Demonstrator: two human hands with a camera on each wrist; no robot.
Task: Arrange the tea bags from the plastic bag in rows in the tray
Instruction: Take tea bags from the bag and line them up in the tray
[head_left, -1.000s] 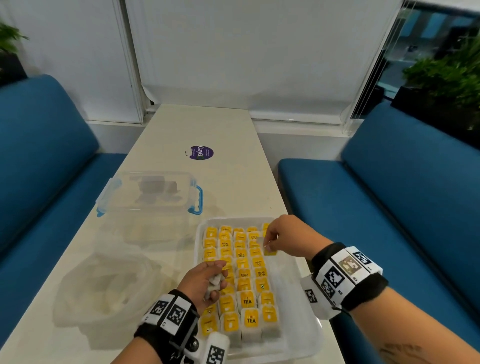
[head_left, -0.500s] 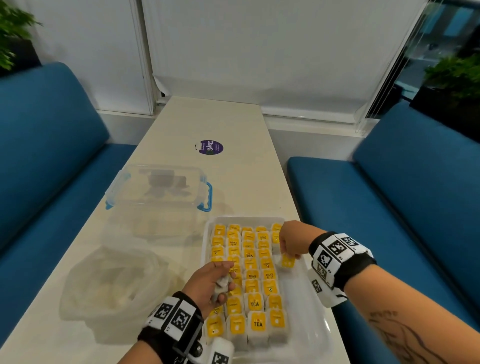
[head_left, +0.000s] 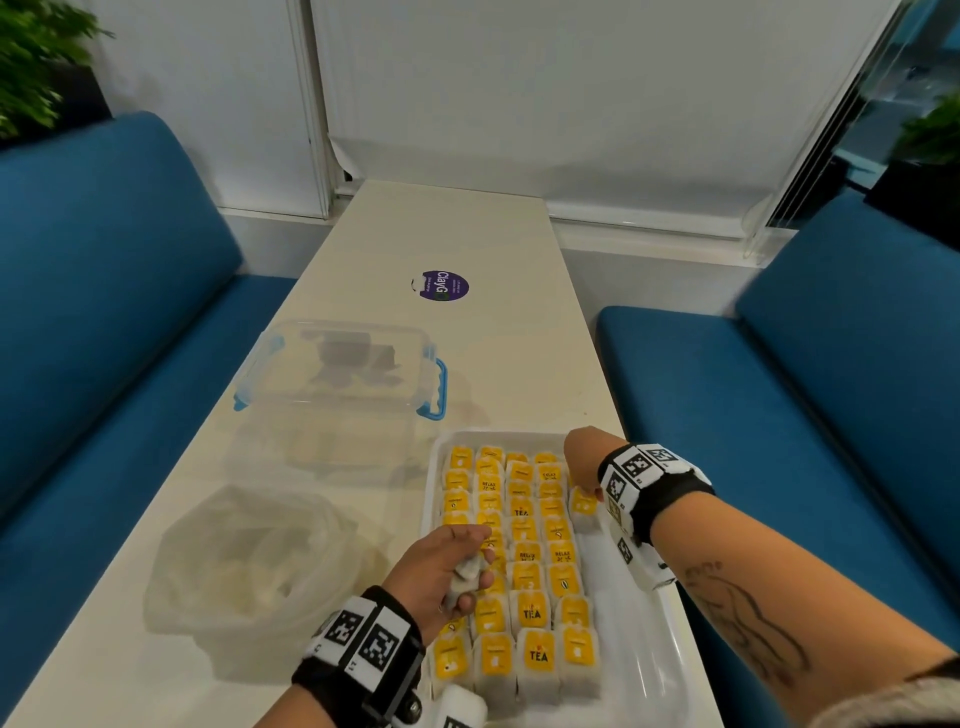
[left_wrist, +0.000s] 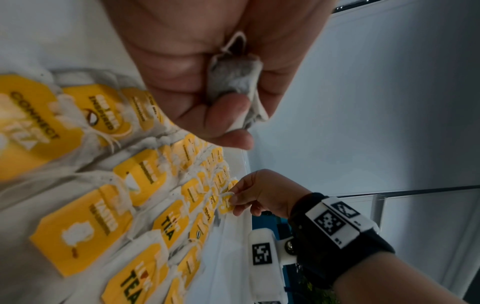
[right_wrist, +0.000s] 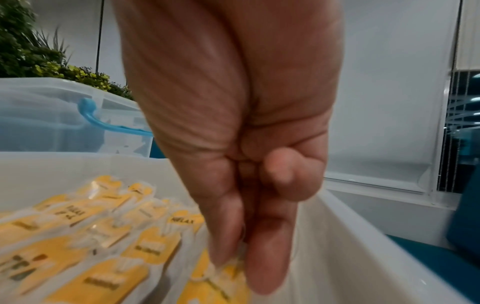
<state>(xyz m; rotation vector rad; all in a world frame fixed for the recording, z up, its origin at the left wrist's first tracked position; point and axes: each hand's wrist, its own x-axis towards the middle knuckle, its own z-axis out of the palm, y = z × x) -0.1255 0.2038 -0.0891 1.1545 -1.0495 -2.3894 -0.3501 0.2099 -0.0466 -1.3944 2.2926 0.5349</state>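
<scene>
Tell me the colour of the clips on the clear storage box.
Light blue clips on the storage box; clearest in the head view.

Both wrists are wearing black bands (head_left: 670, 493) carrying white blocks printed with black square markers (head_left: 363, 636). The right forearm is showing a dark line tattoo (head_left: 748, 618).

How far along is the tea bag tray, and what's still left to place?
Done: four full rows of yellow-tagged tea bags fill the left and middle of the tray. In hand: the right hand pinches a bag that starts a fifth row, and the left hand holds spare bags. Left: the rest of the fifth row along the tray's bare right side, plus whatever pale contents remain in the plastic bag.
</scene>
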